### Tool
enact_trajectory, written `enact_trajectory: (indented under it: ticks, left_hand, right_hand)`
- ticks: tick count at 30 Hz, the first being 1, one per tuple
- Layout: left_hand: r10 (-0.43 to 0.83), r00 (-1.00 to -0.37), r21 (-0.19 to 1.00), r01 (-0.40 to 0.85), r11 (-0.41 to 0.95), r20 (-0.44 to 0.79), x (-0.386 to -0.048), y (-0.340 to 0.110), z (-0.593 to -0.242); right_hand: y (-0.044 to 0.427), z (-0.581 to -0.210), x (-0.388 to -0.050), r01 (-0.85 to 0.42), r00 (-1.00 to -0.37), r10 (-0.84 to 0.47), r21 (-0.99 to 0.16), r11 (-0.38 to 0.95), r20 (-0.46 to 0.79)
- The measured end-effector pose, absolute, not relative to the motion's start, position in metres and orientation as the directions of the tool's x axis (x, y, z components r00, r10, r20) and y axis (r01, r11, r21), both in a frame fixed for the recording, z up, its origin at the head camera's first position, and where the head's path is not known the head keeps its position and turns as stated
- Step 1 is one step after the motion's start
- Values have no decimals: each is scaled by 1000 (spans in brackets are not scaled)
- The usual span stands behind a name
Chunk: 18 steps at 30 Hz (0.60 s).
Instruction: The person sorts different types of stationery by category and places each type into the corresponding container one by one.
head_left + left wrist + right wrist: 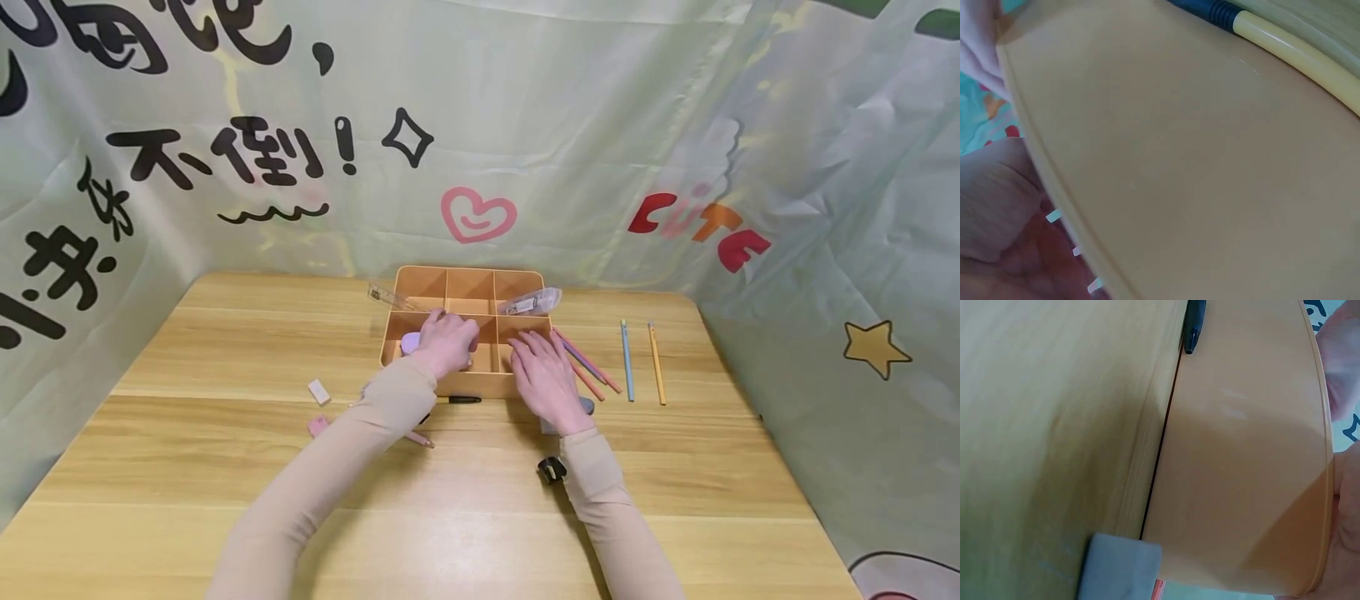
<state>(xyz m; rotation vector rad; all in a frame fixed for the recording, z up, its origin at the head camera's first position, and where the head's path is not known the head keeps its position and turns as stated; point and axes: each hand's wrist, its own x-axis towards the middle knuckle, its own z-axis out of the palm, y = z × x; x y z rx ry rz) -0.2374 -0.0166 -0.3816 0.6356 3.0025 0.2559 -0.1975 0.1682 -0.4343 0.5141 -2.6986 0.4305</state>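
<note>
An orange-tan divided box (480, 385) stands at the table's back; its front wall (1179, 156) fills much of both wrist views. Over its front middle compartment is my left hand (447, 340), fingers pointing down inside, their tips hidden. Small white pieces (1054, 215) show beside that hand in the left wrist view, too unclear to name. My right hand (546, 375) rests over the front right compartment, its fingers loosely extended across the rim. A purple item (410, 342) lies in the front left compartment. Clear items (528, 302) lean on the back right dividers.
Coloured pencils (628, 362) lie right of the box. A black-and-yellow pen (460, 400) lies along its front. Erasers (318, 392) sit at the left, a black object (551, 470) near my right sleeve, and a grey object (1119, 569) by the box's front right corner.
</note>
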Motion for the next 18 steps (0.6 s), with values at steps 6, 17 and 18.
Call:
enact_trajectory:
  ticks: [6, 17, 18]
  left_hand:
    - [391, -920, 98, 386, 917, -35, -246, -8, -390]
    - [381, -924, 34, 380, 925, -33, -248, -1, -399]
    - [380, -924, 30, 379, 925, -30, -249, -1, -399]
  right_hand:
    - [168, -434, -196, -405, -866, -294, -221, 887, 404]
    - [168, -434, -197, -403, -871, -289, -241, 883, 397]
    - [168, -434, -197, -403, -872, -289, -243, 883, 396]
